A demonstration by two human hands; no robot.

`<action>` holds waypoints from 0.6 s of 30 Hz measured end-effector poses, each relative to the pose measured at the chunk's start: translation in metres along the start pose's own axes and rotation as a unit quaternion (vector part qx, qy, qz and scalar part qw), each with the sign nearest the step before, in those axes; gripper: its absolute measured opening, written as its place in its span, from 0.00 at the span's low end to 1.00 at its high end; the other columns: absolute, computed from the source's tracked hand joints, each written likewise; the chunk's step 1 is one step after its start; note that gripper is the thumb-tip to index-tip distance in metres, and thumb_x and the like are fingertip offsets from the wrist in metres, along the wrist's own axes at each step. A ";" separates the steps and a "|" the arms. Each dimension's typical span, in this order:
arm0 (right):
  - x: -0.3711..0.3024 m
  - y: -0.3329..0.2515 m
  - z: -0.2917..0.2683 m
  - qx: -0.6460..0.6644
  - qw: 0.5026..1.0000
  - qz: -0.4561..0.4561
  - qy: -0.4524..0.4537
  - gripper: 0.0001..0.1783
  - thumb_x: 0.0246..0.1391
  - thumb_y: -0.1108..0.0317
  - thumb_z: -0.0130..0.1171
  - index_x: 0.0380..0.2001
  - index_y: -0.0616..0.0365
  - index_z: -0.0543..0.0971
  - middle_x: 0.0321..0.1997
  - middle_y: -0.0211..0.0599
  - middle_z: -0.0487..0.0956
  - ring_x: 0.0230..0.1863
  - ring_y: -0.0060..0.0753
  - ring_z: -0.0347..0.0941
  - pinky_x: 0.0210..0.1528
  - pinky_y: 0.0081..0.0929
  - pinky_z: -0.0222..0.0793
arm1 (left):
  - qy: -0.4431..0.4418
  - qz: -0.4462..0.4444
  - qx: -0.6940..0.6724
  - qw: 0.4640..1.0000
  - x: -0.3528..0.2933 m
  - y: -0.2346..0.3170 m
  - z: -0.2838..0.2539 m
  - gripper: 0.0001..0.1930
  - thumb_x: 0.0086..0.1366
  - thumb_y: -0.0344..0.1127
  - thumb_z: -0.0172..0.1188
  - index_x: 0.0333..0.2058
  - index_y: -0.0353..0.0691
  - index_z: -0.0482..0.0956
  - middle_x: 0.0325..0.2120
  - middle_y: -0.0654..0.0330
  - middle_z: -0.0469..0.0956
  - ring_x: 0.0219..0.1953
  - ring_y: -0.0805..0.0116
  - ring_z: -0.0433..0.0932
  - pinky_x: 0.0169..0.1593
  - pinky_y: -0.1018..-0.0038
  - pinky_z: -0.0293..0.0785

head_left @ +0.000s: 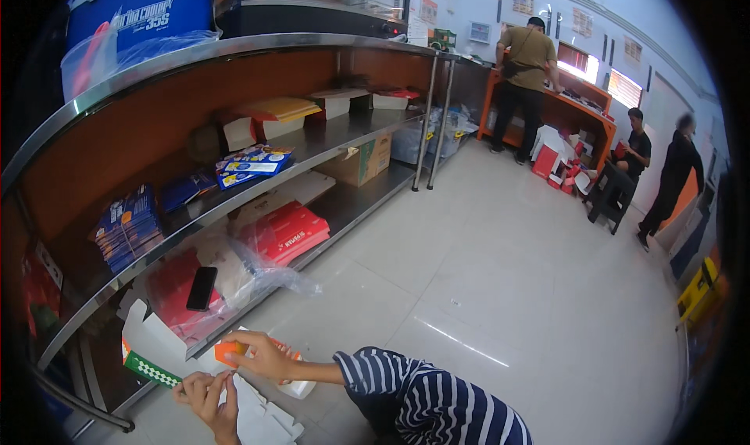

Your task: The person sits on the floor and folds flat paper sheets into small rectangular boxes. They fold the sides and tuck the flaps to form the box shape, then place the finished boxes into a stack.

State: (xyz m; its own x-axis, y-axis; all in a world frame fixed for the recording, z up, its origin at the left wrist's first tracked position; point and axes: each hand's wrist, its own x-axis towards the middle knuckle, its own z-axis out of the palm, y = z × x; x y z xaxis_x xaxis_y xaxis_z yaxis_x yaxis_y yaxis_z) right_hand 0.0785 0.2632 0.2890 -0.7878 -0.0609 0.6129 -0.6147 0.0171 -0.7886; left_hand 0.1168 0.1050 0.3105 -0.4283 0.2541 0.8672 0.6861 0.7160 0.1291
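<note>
In front of me, low beside the bottom shelf, is an unfolded white carton (158, 332) with a green patterned strip and an orange panel. My left hand (207, 400) is closed on its near edge, fingers curled over the card. Farther right, my right hand (266, 354) has its fingers bent around the carton's orange flap (229, 352). White flaps with notched edges (262, 415) spread out below both hands. Just beyond my right wrist lies another white and orange carton piece (299, 388), partly hidden by the arm.
A black phone (202, 289) rests on plastic-wrapped red cartons. The steel shelving (355, 136) holds blue packets (129, 225), red flat cartons (289, 232) and a brown box (367, 160). Far off are three people, a black stool (612, 197) and a pile of red and white boxes (556, 160).
</note>
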 end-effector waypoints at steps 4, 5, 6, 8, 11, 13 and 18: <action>0.005 0.001 -0.009 0.008 0.998 0.033 -0.052 0.15 0.56 0.67 0.53 0.43 0.66 0.74 0.34 0.33 0.74 0.30 0.15 0.67 0.25 0.16 0.62 | 0.046 -0.052 0.015 0.997 0.003 -0.006 0.007 0.07 0.44 0.29 0.66 0.24 0.42 0.77 0.21 0.62 0.69 0.31 0.64 0.69 0.47 0.63 0.54; 0.006 0.001 -0.010 0.023 0.995 0.070 -0.069 0.13 0.55 0.68 0.52 0.41 0.66 0.75 0.34 0.36 0.74 0.33 0.23 0.68 0.31 0.21 0.63 | 0.041 -0.064 0.021 0.997 0.002 -0.009 0.007 0.07 0.44 0.30 0.66 0.24 0.42 0.77 0.22 0.61 0.70 0.31 0.63 0.70 0.45 0.65 0.56; 0.005 0.001 -0.010 0.049 0.996 0.038 -0.067 0.11 0.55 0.69 0.51 0.38 0.65 0.75 0.35 0.40 0.73 0.36 0.31 0.68 0.36 0.26 0.64 | 0.043 -0.108 0.009 0.993 0.000 -0.009 0.007 0.08 0.44 0.30 0.67 0.25 0.42 0.78 0.22 0.61 0.70 0.31 0.63 0.70 0.43 0.66 0.57; 0.008 0.000 -0.011 -0.045 0.997 -0.040 -0.042 0.08 0.53 0.73 0.50 0.33 0.66 0.75 0.32 0.42 0.71 0.37 0.38 0.68 0.40 0.30 0.64 | 0.033 -0.148 -0.043 0.987 -0.002 -0.009 0.008 0.07 0.45 0.30 0.66 0.26 0.41 0.79 0.20 0.64 0.70 0.28 0.66 0.70 0.43 0.67 0.57; 0.009 -0.009 -0.012 -0.044 0.998 0.033 -0.042 0.09 0.51 0.74 0.54 0.35 0.65 0.77 0.32 0.40 0.73 0.32 0.35 0.71 0.35 0.26 0.67 | 0.032 -0.122 -0.090 0.988 -0.002 -0.006 0.009 0.08 0.45 0.29 0.65 0.28 0.42 0.80 0.20 0.65 0.71 0.27 0.69 0.70 0.40 0.70 0.58; 0.014 -0.012 -0.012 -0.080 0.995 -0.003 -0.056 0.10 0.51 0.73 0.55 0.36 0.65 0.78 0.32 0.40 0.74 0.31 0.32 0.73 0.34 0.23 0.68 | 0.024 -0.078 -0.121 0.989 0.000 -0.005 0.007 0.10 0.46 0.27 0.64 0.31 0.40 0.80 0.21 0.64 0.71 0.27 0.67 0.70 0.38 0.70 0.61; 0.014 -0.018 -0.015 -0.096 0.994 -0.002 -0.049 0.08 0.50 0.75 0.55 0.35 0.66 0.78 0.31 0.38 0.74 0.32 0.29 0.71 0.35 0.20 0.65 | -0.019 -0.127 -0.133 0.983 -0.003 -0.005 0.003 0.09 0.48 0.26 0.62 0.32 0.40 0.81 0.21 0.63 0.74 0.24 0.65 0.71 0.32 0.73 0.63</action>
State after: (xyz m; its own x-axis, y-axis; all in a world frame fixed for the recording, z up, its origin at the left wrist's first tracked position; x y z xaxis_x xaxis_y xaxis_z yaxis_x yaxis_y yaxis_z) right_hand 0.0774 0.2770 0.3124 -0.7838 -0.1586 0.6004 -0.6210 0.2067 -0.7561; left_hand 0.1129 0.1031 0.3061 -0.6243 0.1174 0.7723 0.6815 0.5651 0.4650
